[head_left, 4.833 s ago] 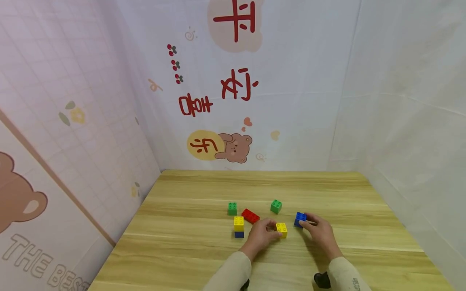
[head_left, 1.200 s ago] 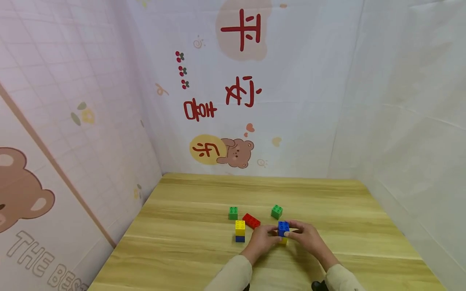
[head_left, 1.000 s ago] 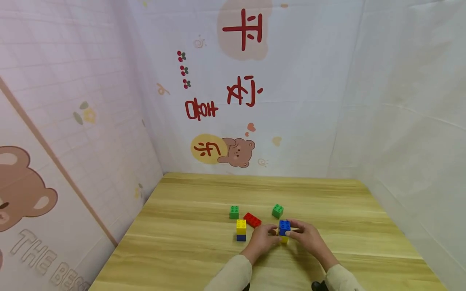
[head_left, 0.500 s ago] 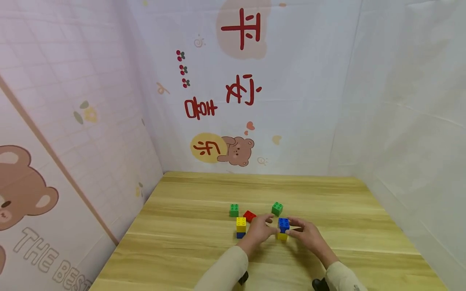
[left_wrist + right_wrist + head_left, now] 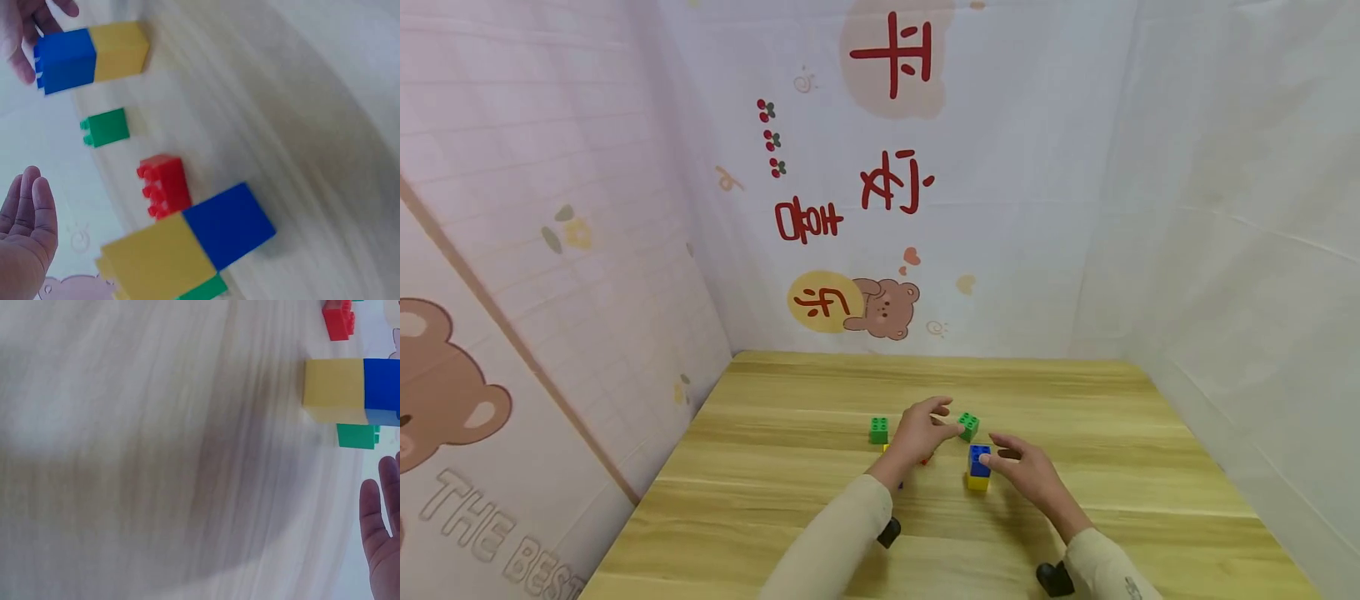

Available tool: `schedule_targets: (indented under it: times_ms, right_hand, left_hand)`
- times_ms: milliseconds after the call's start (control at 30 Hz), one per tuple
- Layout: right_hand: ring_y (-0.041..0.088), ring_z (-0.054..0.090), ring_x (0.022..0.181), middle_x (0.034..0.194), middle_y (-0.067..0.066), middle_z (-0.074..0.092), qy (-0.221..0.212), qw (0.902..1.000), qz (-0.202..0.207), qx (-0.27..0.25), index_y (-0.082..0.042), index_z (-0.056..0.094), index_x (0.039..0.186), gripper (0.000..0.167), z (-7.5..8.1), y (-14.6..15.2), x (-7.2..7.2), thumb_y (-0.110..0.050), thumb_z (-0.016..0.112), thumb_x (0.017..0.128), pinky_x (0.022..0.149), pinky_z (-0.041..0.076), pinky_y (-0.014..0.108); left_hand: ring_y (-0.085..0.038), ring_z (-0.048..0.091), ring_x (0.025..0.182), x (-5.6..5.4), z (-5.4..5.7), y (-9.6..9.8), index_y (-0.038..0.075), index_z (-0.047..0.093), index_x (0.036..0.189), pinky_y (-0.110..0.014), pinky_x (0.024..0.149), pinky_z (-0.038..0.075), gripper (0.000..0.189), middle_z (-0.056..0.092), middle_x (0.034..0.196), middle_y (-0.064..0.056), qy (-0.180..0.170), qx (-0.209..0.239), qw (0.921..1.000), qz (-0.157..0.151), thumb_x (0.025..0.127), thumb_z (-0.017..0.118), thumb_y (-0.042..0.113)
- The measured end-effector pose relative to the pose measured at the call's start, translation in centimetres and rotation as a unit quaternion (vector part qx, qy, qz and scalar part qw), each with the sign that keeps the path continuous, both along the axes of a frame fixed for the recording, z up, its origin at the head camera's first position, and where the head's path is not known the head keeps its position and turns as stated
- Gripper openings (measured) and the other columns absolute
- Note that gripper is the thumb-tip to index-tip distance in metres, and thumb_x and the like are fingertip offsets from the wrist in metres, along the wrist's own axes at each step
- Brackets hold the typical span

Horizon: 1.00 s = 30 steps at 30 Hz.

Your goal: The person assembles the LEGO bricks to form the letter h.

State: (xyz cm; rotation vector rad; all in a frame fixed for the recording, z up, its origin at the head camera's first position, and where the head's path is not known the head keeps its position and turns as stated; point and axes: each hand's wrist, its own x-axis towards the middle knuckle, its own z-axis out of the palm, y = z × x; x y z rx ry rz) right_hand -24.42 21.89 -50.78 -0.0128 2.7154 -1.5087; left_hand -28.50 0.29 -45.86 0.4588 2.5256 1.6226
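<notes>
A blue brick (image 5: pixel 980 460) sits on top of a yellow brick (image 5: pixel 978 482), forming a small stack right of the table's middle. My right hand (image 5: pixel 1028 472) is beside it, fingers apart and extended; the thumb tip overlaps the blue brick in the head view. My left hand (image 5: pixel 919 433) reaches forward over the table with fingers loosely extended, holding nothing. Its thumb tip is right at the near green brick (image 5: pixel 969 425). Under the left wrist, a red brick (image 5: pixel 164 186) and a second stack, yellow brick (image 5: pixel 158 257) on blue brick (image 5: pixel 229 225), are mostly hidden in the head view.
Another green brick (image 5: pixel 878 430) stands left of my left hand. The wooden table (image 5: pixel 775 492) meets a white printed cloth wall (image 5: pixel 1015 250) at the back, with cloth on both sides too.
The right hand brought the blue brick left onto the yellow one, steadied by the left hand, then loosened its fingers. The left hand let go and moved forward and left toward the green brick.
</notes>
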Motion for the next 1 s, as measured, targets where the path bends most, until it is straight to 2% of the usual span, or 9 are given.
schedule_targets:
  times_ms: [167, 333, 600, 833, 1000]
  right_hand:
    - [0.037, 0.051, 0.127, 0.140, 0.019, 0.054, 0.015, 0.9998, -0.008, -0.008, -0.008, 0.054, 0.142, 0.064, 0.6, -0.6, -0.6, -0.044, 0.070, 0.092, 0.096, 0.047, 0.054]
    - [0.038, 0.050, 0.128, 0.140, 0.022, 0.053, 0.029, 0.9992, -0.022, -0.013, -0.006, 0.052, 0.143, 0.061, 1.2, -1.2, -0.8, -0.039, 0.068, 0.094, 0.097, 0.047, 0.053]
    - [0.036, 0.049, 0.130, 0.143, 0.019, 0.051, 0.066, 0.9963, -0.038, -0.039, -0.004, 0.051, 0.143, 0.056, 2.1, -2.5, -1.2, -0.033, 0.066, 0.097, 0.101, 0.045, 0.050]
    - [0.035, 0.049, 0.130, 0.143, 0.019, 0.052, 0.066, 0.9947, -0.046, -0.064, -0.007, 0.051, 0.143, 0.059, 2.4, -3.6, -1.4, -0.037, 0.067, 0.095, 0.099, 0.047, 0.048]
    - [0.036, 0.050, 0.130, 0.144, 0.017, 0.051, 0.066, 0.9934, -0.056, -0.075, -0.008, 0.051, 0.144, 0.056, 2.7, -4.3, -1.7, -0.033, 0.066, 0.097, 0.098, 0.048, 0.048]
  left_hand:
    - [-0.021, 0.062, 0.106, -1.0, 0.8, -1.2, 0.015, 0.058, 0.139, -0.034, 0.082, 0.055, 0.051, 0.063, 0.124, -0.008, 0.011, 0.005, 0.9998, 0.016, 0.092, 0.073, 0.027]
    - [-0.022, 0.061, 0.106, -1.5, 1.1, -2.7, 0.015, 0.059, 0.138, -0.036, 0.085, 0.054, 0.050, 0.063, 0.123, -0.006, 0.004, 0.017, 0.9995, 0.027, 0.092, 0.073, 0.029]
    - [-0.026, 0.060, 0.110, -1.8, 0.5, -5.2, 0.014, 0.058, 0.138, -0.041, 0.089, 0.053, 0.049, 0.063, 0.125, -0.008, 0.003, 0.031, 0.9986, 0.042, 0.094, 0.070, 0.031]
    - [-0.025, 0.059, 0.110, -2.0, -0.6, -6.9, 0.014, 0.058, 0.139, -0.040, 0.092, 0.051, 0.050, 0.063, 0.124, -0.006, -0.008, 0.028, 0.9984, 0.049, 0.095, 0.069, 0.033]
    - [-0.027, 0.059, 0.112, -1.9, -0.7, -7.7, 0.013, 0.057, 0.140, -0.042, 0.095, 0.050, 0.050, 0.063, 0.124, -0.008, -0.007, 0.031, 0.9982, 0.050, 0.096, 0.067, 0.034]
